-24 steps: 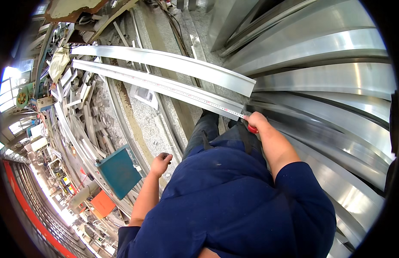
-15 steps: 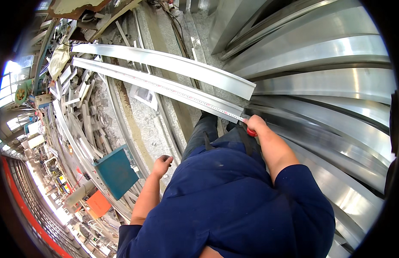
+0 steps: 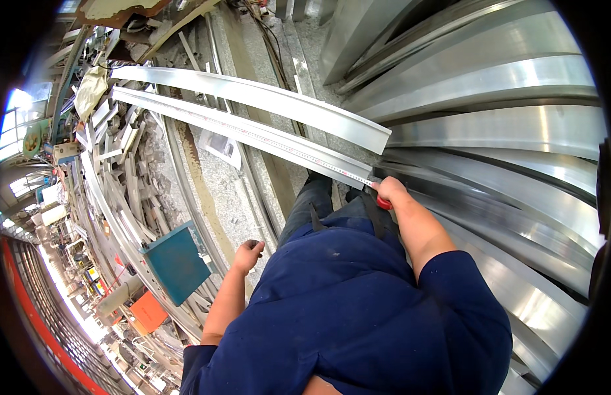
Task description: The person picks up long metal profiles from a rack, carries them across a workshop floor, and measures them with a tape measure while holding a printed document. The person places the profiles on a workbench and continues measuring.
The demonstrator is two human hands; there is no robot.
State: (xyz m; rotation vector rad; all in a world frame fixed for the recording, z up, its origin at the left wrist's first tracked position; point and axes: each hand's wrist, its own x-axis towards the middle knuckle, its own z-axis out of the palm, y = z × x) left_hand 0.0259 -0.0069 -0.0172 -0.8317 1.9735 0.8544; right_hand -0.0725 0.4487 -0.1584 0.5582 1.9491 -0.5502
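In my right hand [image 3: 391, 191] is a red tape measure [image 3: 384, 203], gripped at the near right end of a long silver metal channel [image 3: 279, 145]. Its white blade [image 3: 305, 156] lies stretched along that channel toward the far left. A second metal channel [image 3: 252, 90] runs beside it on the far side, with a gap between the two. My left hand [image 3: 248, 256] hangs low at my left side, away from the channels. Its fingers are curled in; whatever lies inside them, if anything, is hidden.
Large stacked silver metal profiles [image 3: 496, 125] fill the right side. Beneath the channels, metal rails [image 3: 180, 164] cross the floor. A teal box [image 3: 178, 263] stands at the left, near piled metal offcuts [image 3: 131, 191]. A printed sheet [image 3: 221, 149] lies beyond my left hand.
Almost nothing differs. My view has shifted very slightly; the tape blade and both channels stay where they were, and both hands keep their poses.
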